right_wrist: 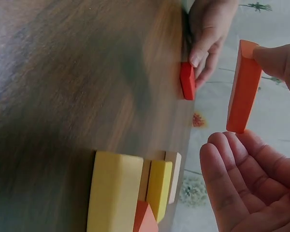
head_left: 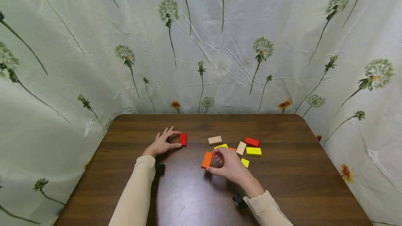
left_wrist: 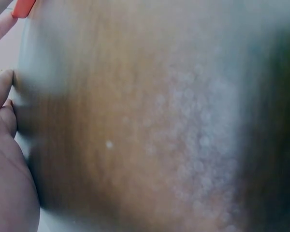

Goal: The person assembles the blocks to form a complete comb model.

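At the left of the table, my left hand [head_left: 161,145] pinches a red wooden block [head_left: 183,140] by its two ends, between thumb and index finger. The other fingers of that hand stretch out toward the back. My right hand [head_left: 232,166] holds an orange block [head_left: 206,160] the same way, thumb at one end and index finger at the other. In the right wrist view the orange block [right_wrist: 244,89] is raised off the tabletop, while the red block [right_wrist: 187,81] is down at table level. Only a corner of the red block [left_wrist: 23,8] enters the left wrist view.
Beyond the right hand lie several blocks, among them a plain wood one [head_left: 215,140], a second red one [head_left: 252,142] and a yellow one [head_left: 253,151]. The right hand partly covers some. A flowered curtain [head_left: 232,62] hangs behind the brown table [head_left: 188,194].
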A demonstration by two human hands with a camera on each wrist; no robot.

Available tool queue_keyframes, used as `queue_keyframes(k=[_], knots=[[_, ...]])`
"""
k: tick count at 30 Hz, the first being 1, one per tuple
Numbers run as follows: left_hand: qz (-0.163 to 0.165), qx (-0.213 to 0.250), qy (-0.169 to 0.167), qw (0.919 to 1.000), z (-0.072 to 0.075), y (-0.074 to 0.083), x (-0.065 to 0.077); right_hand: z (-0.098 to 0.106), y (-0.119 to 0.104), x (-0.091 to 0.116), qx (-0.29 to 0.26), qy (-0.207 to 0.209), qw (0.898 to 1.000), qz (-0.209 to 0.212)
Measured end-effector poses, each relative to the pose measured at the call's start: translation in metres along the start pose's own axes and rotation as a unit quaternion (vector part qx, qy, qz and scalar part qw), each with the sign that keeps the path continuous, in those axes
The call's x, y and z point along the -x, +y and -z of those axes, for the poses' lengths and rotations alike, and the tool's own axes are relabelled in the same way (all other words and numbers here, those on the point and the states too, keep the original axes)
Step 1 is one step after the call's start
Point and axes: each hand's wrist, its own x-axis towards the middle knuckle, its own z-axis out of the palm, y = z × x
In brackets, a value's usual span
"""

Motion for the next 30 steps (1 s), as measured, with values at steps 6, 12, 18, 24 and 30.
queue_keyframes(k=[6,12,18,24,30], knots=[[0.006,0.006,0.004,1.0,0.0,0.0,0.001,-0.008,-0.005,-0.011,0.006,-0.021,1.0,-0.001],[0.011,0.002,0.003,0.9999,0.0,-0.001,0.001,-0.019,-0.007,-0.021,0.046,-0.048,0.997,0.025],[0.013,0.002,0.003,0.9999,0.0,0.001,0.0,-0.027,-0.006,-0.031,0.072,-0.062,0.995,0.037],[0.014,-0.001,0.003,0.9999,0.001,0.004,0.001,-0.029,-0.008,-0.042,0.073,-0.077,0.994,0.039],[0.015,0.0,-0.001,0.9999,0.001,0.004,0.001,-0.034,-0.009,-0.051,0.073,-0.084,0.993,0.045]])
